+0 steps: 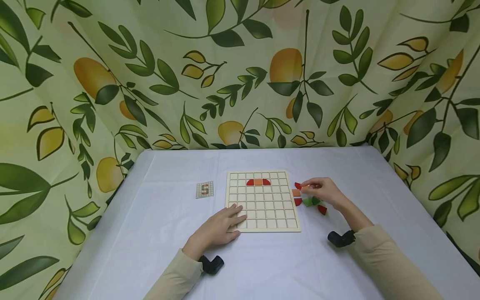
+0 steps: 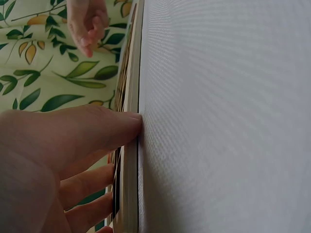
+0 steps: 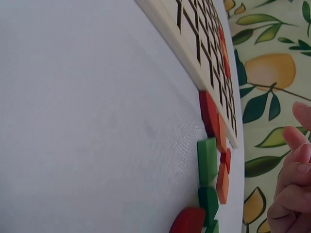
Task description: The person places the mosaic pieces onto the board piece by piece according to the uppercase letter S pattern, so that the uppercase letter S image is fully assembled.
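My left hand (image 1: 223, 225) rests on the lower left corner of a gridded wooden board (image 1: 268, 208), fingers spread over the squares. In the left wrist view its thumb (image 2: 102, 127) lies against the board's edge. On an upper row of the board sit two red rounded pieces (image 1: 250, 182) with an orange square (image 1: 258, 182) between them. My right hand (image 1: 322, 191) hovers over the loose pieces at the board's right side, closest to an orange block (image 3: 222, 183). The right wrist view shows its fingers (image 3: 291, 194) loosely bent above the tabletop, with nothing visible between them.
Beside the board lie red pieces (image 1: 322, 209), green pieces (image 1: 307, 202) and another orange square (image 1: 296, 192). A small pattern card (image 1: 204, 189) showing an S-like figure lies left of the board. A leaf-patterned curtain (image 1: 240, 83) hangs behind the white-covered table (image 1: 168, 175).
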### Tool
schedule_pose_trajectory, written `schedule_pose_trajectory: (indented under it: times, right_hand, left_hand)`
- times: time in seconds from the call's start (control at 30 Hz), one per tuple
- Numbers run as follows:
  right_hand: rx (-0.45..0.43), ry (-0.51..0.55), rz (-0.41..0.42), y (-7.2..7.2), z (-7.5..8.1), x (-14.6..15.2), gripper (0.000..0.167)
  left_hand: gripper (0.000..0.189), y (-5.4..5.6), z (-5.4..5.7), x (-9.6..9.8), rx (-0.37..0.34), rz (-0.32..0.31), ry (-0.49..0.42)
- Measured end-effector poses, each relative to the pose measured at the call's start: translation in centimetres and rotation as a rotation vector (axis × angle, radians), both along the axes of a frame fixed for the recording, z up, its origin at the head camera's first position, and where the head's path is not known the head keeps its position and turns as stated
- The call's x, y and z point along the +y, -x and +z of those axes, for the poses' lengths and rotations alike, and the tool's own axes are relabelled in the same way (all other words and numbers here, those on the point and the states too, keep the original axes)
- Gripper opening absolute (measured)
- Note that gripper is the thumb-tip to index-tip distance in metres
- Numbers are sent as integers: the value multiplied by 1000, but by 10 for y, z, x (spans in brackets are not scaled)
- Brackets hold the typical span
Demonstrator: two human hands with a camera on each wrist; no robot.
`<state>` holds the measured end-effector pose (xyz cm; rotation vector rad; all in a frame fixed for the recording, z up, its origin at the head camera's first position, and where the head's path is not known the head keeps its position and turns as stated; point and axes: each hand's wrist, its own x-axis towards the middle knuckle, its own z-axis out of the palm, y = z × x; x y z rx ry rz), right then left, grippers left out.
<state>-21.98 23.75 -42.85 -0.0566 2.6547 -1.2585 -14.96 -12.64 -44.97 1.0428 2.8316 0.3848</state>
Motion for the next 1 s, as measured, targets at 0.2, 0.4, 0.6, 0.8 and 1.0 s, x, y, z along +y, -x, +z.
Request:
schedule_pose_trajectory:
  times: [0.2, 0.4, 0.6, 0.8, 1.0]
  right_hand:
    - [-10, -11, 19, 0, -2, 12, 42]
    - [-20, -23, 28, -2, -2, 19, 43]
    - [11, -54, 69, -2, -3, 29, 42]
    - [2, -81, 121, 1, -7, 42, 38]
    - [-45, -53, 152, 2, -7, 52, 37]
  left_hand:
    - [50, 1, 1, 1, -40, 19, 8]
    - [50, 1, 2, 1, -47, 18, 3]
    - [50, 0, 2, 1, -56, 29, 6]
    - [49, 0, 3, 1, -57, 32, 7]
    - [49, 0, 2, 1, -49, 26, 8]
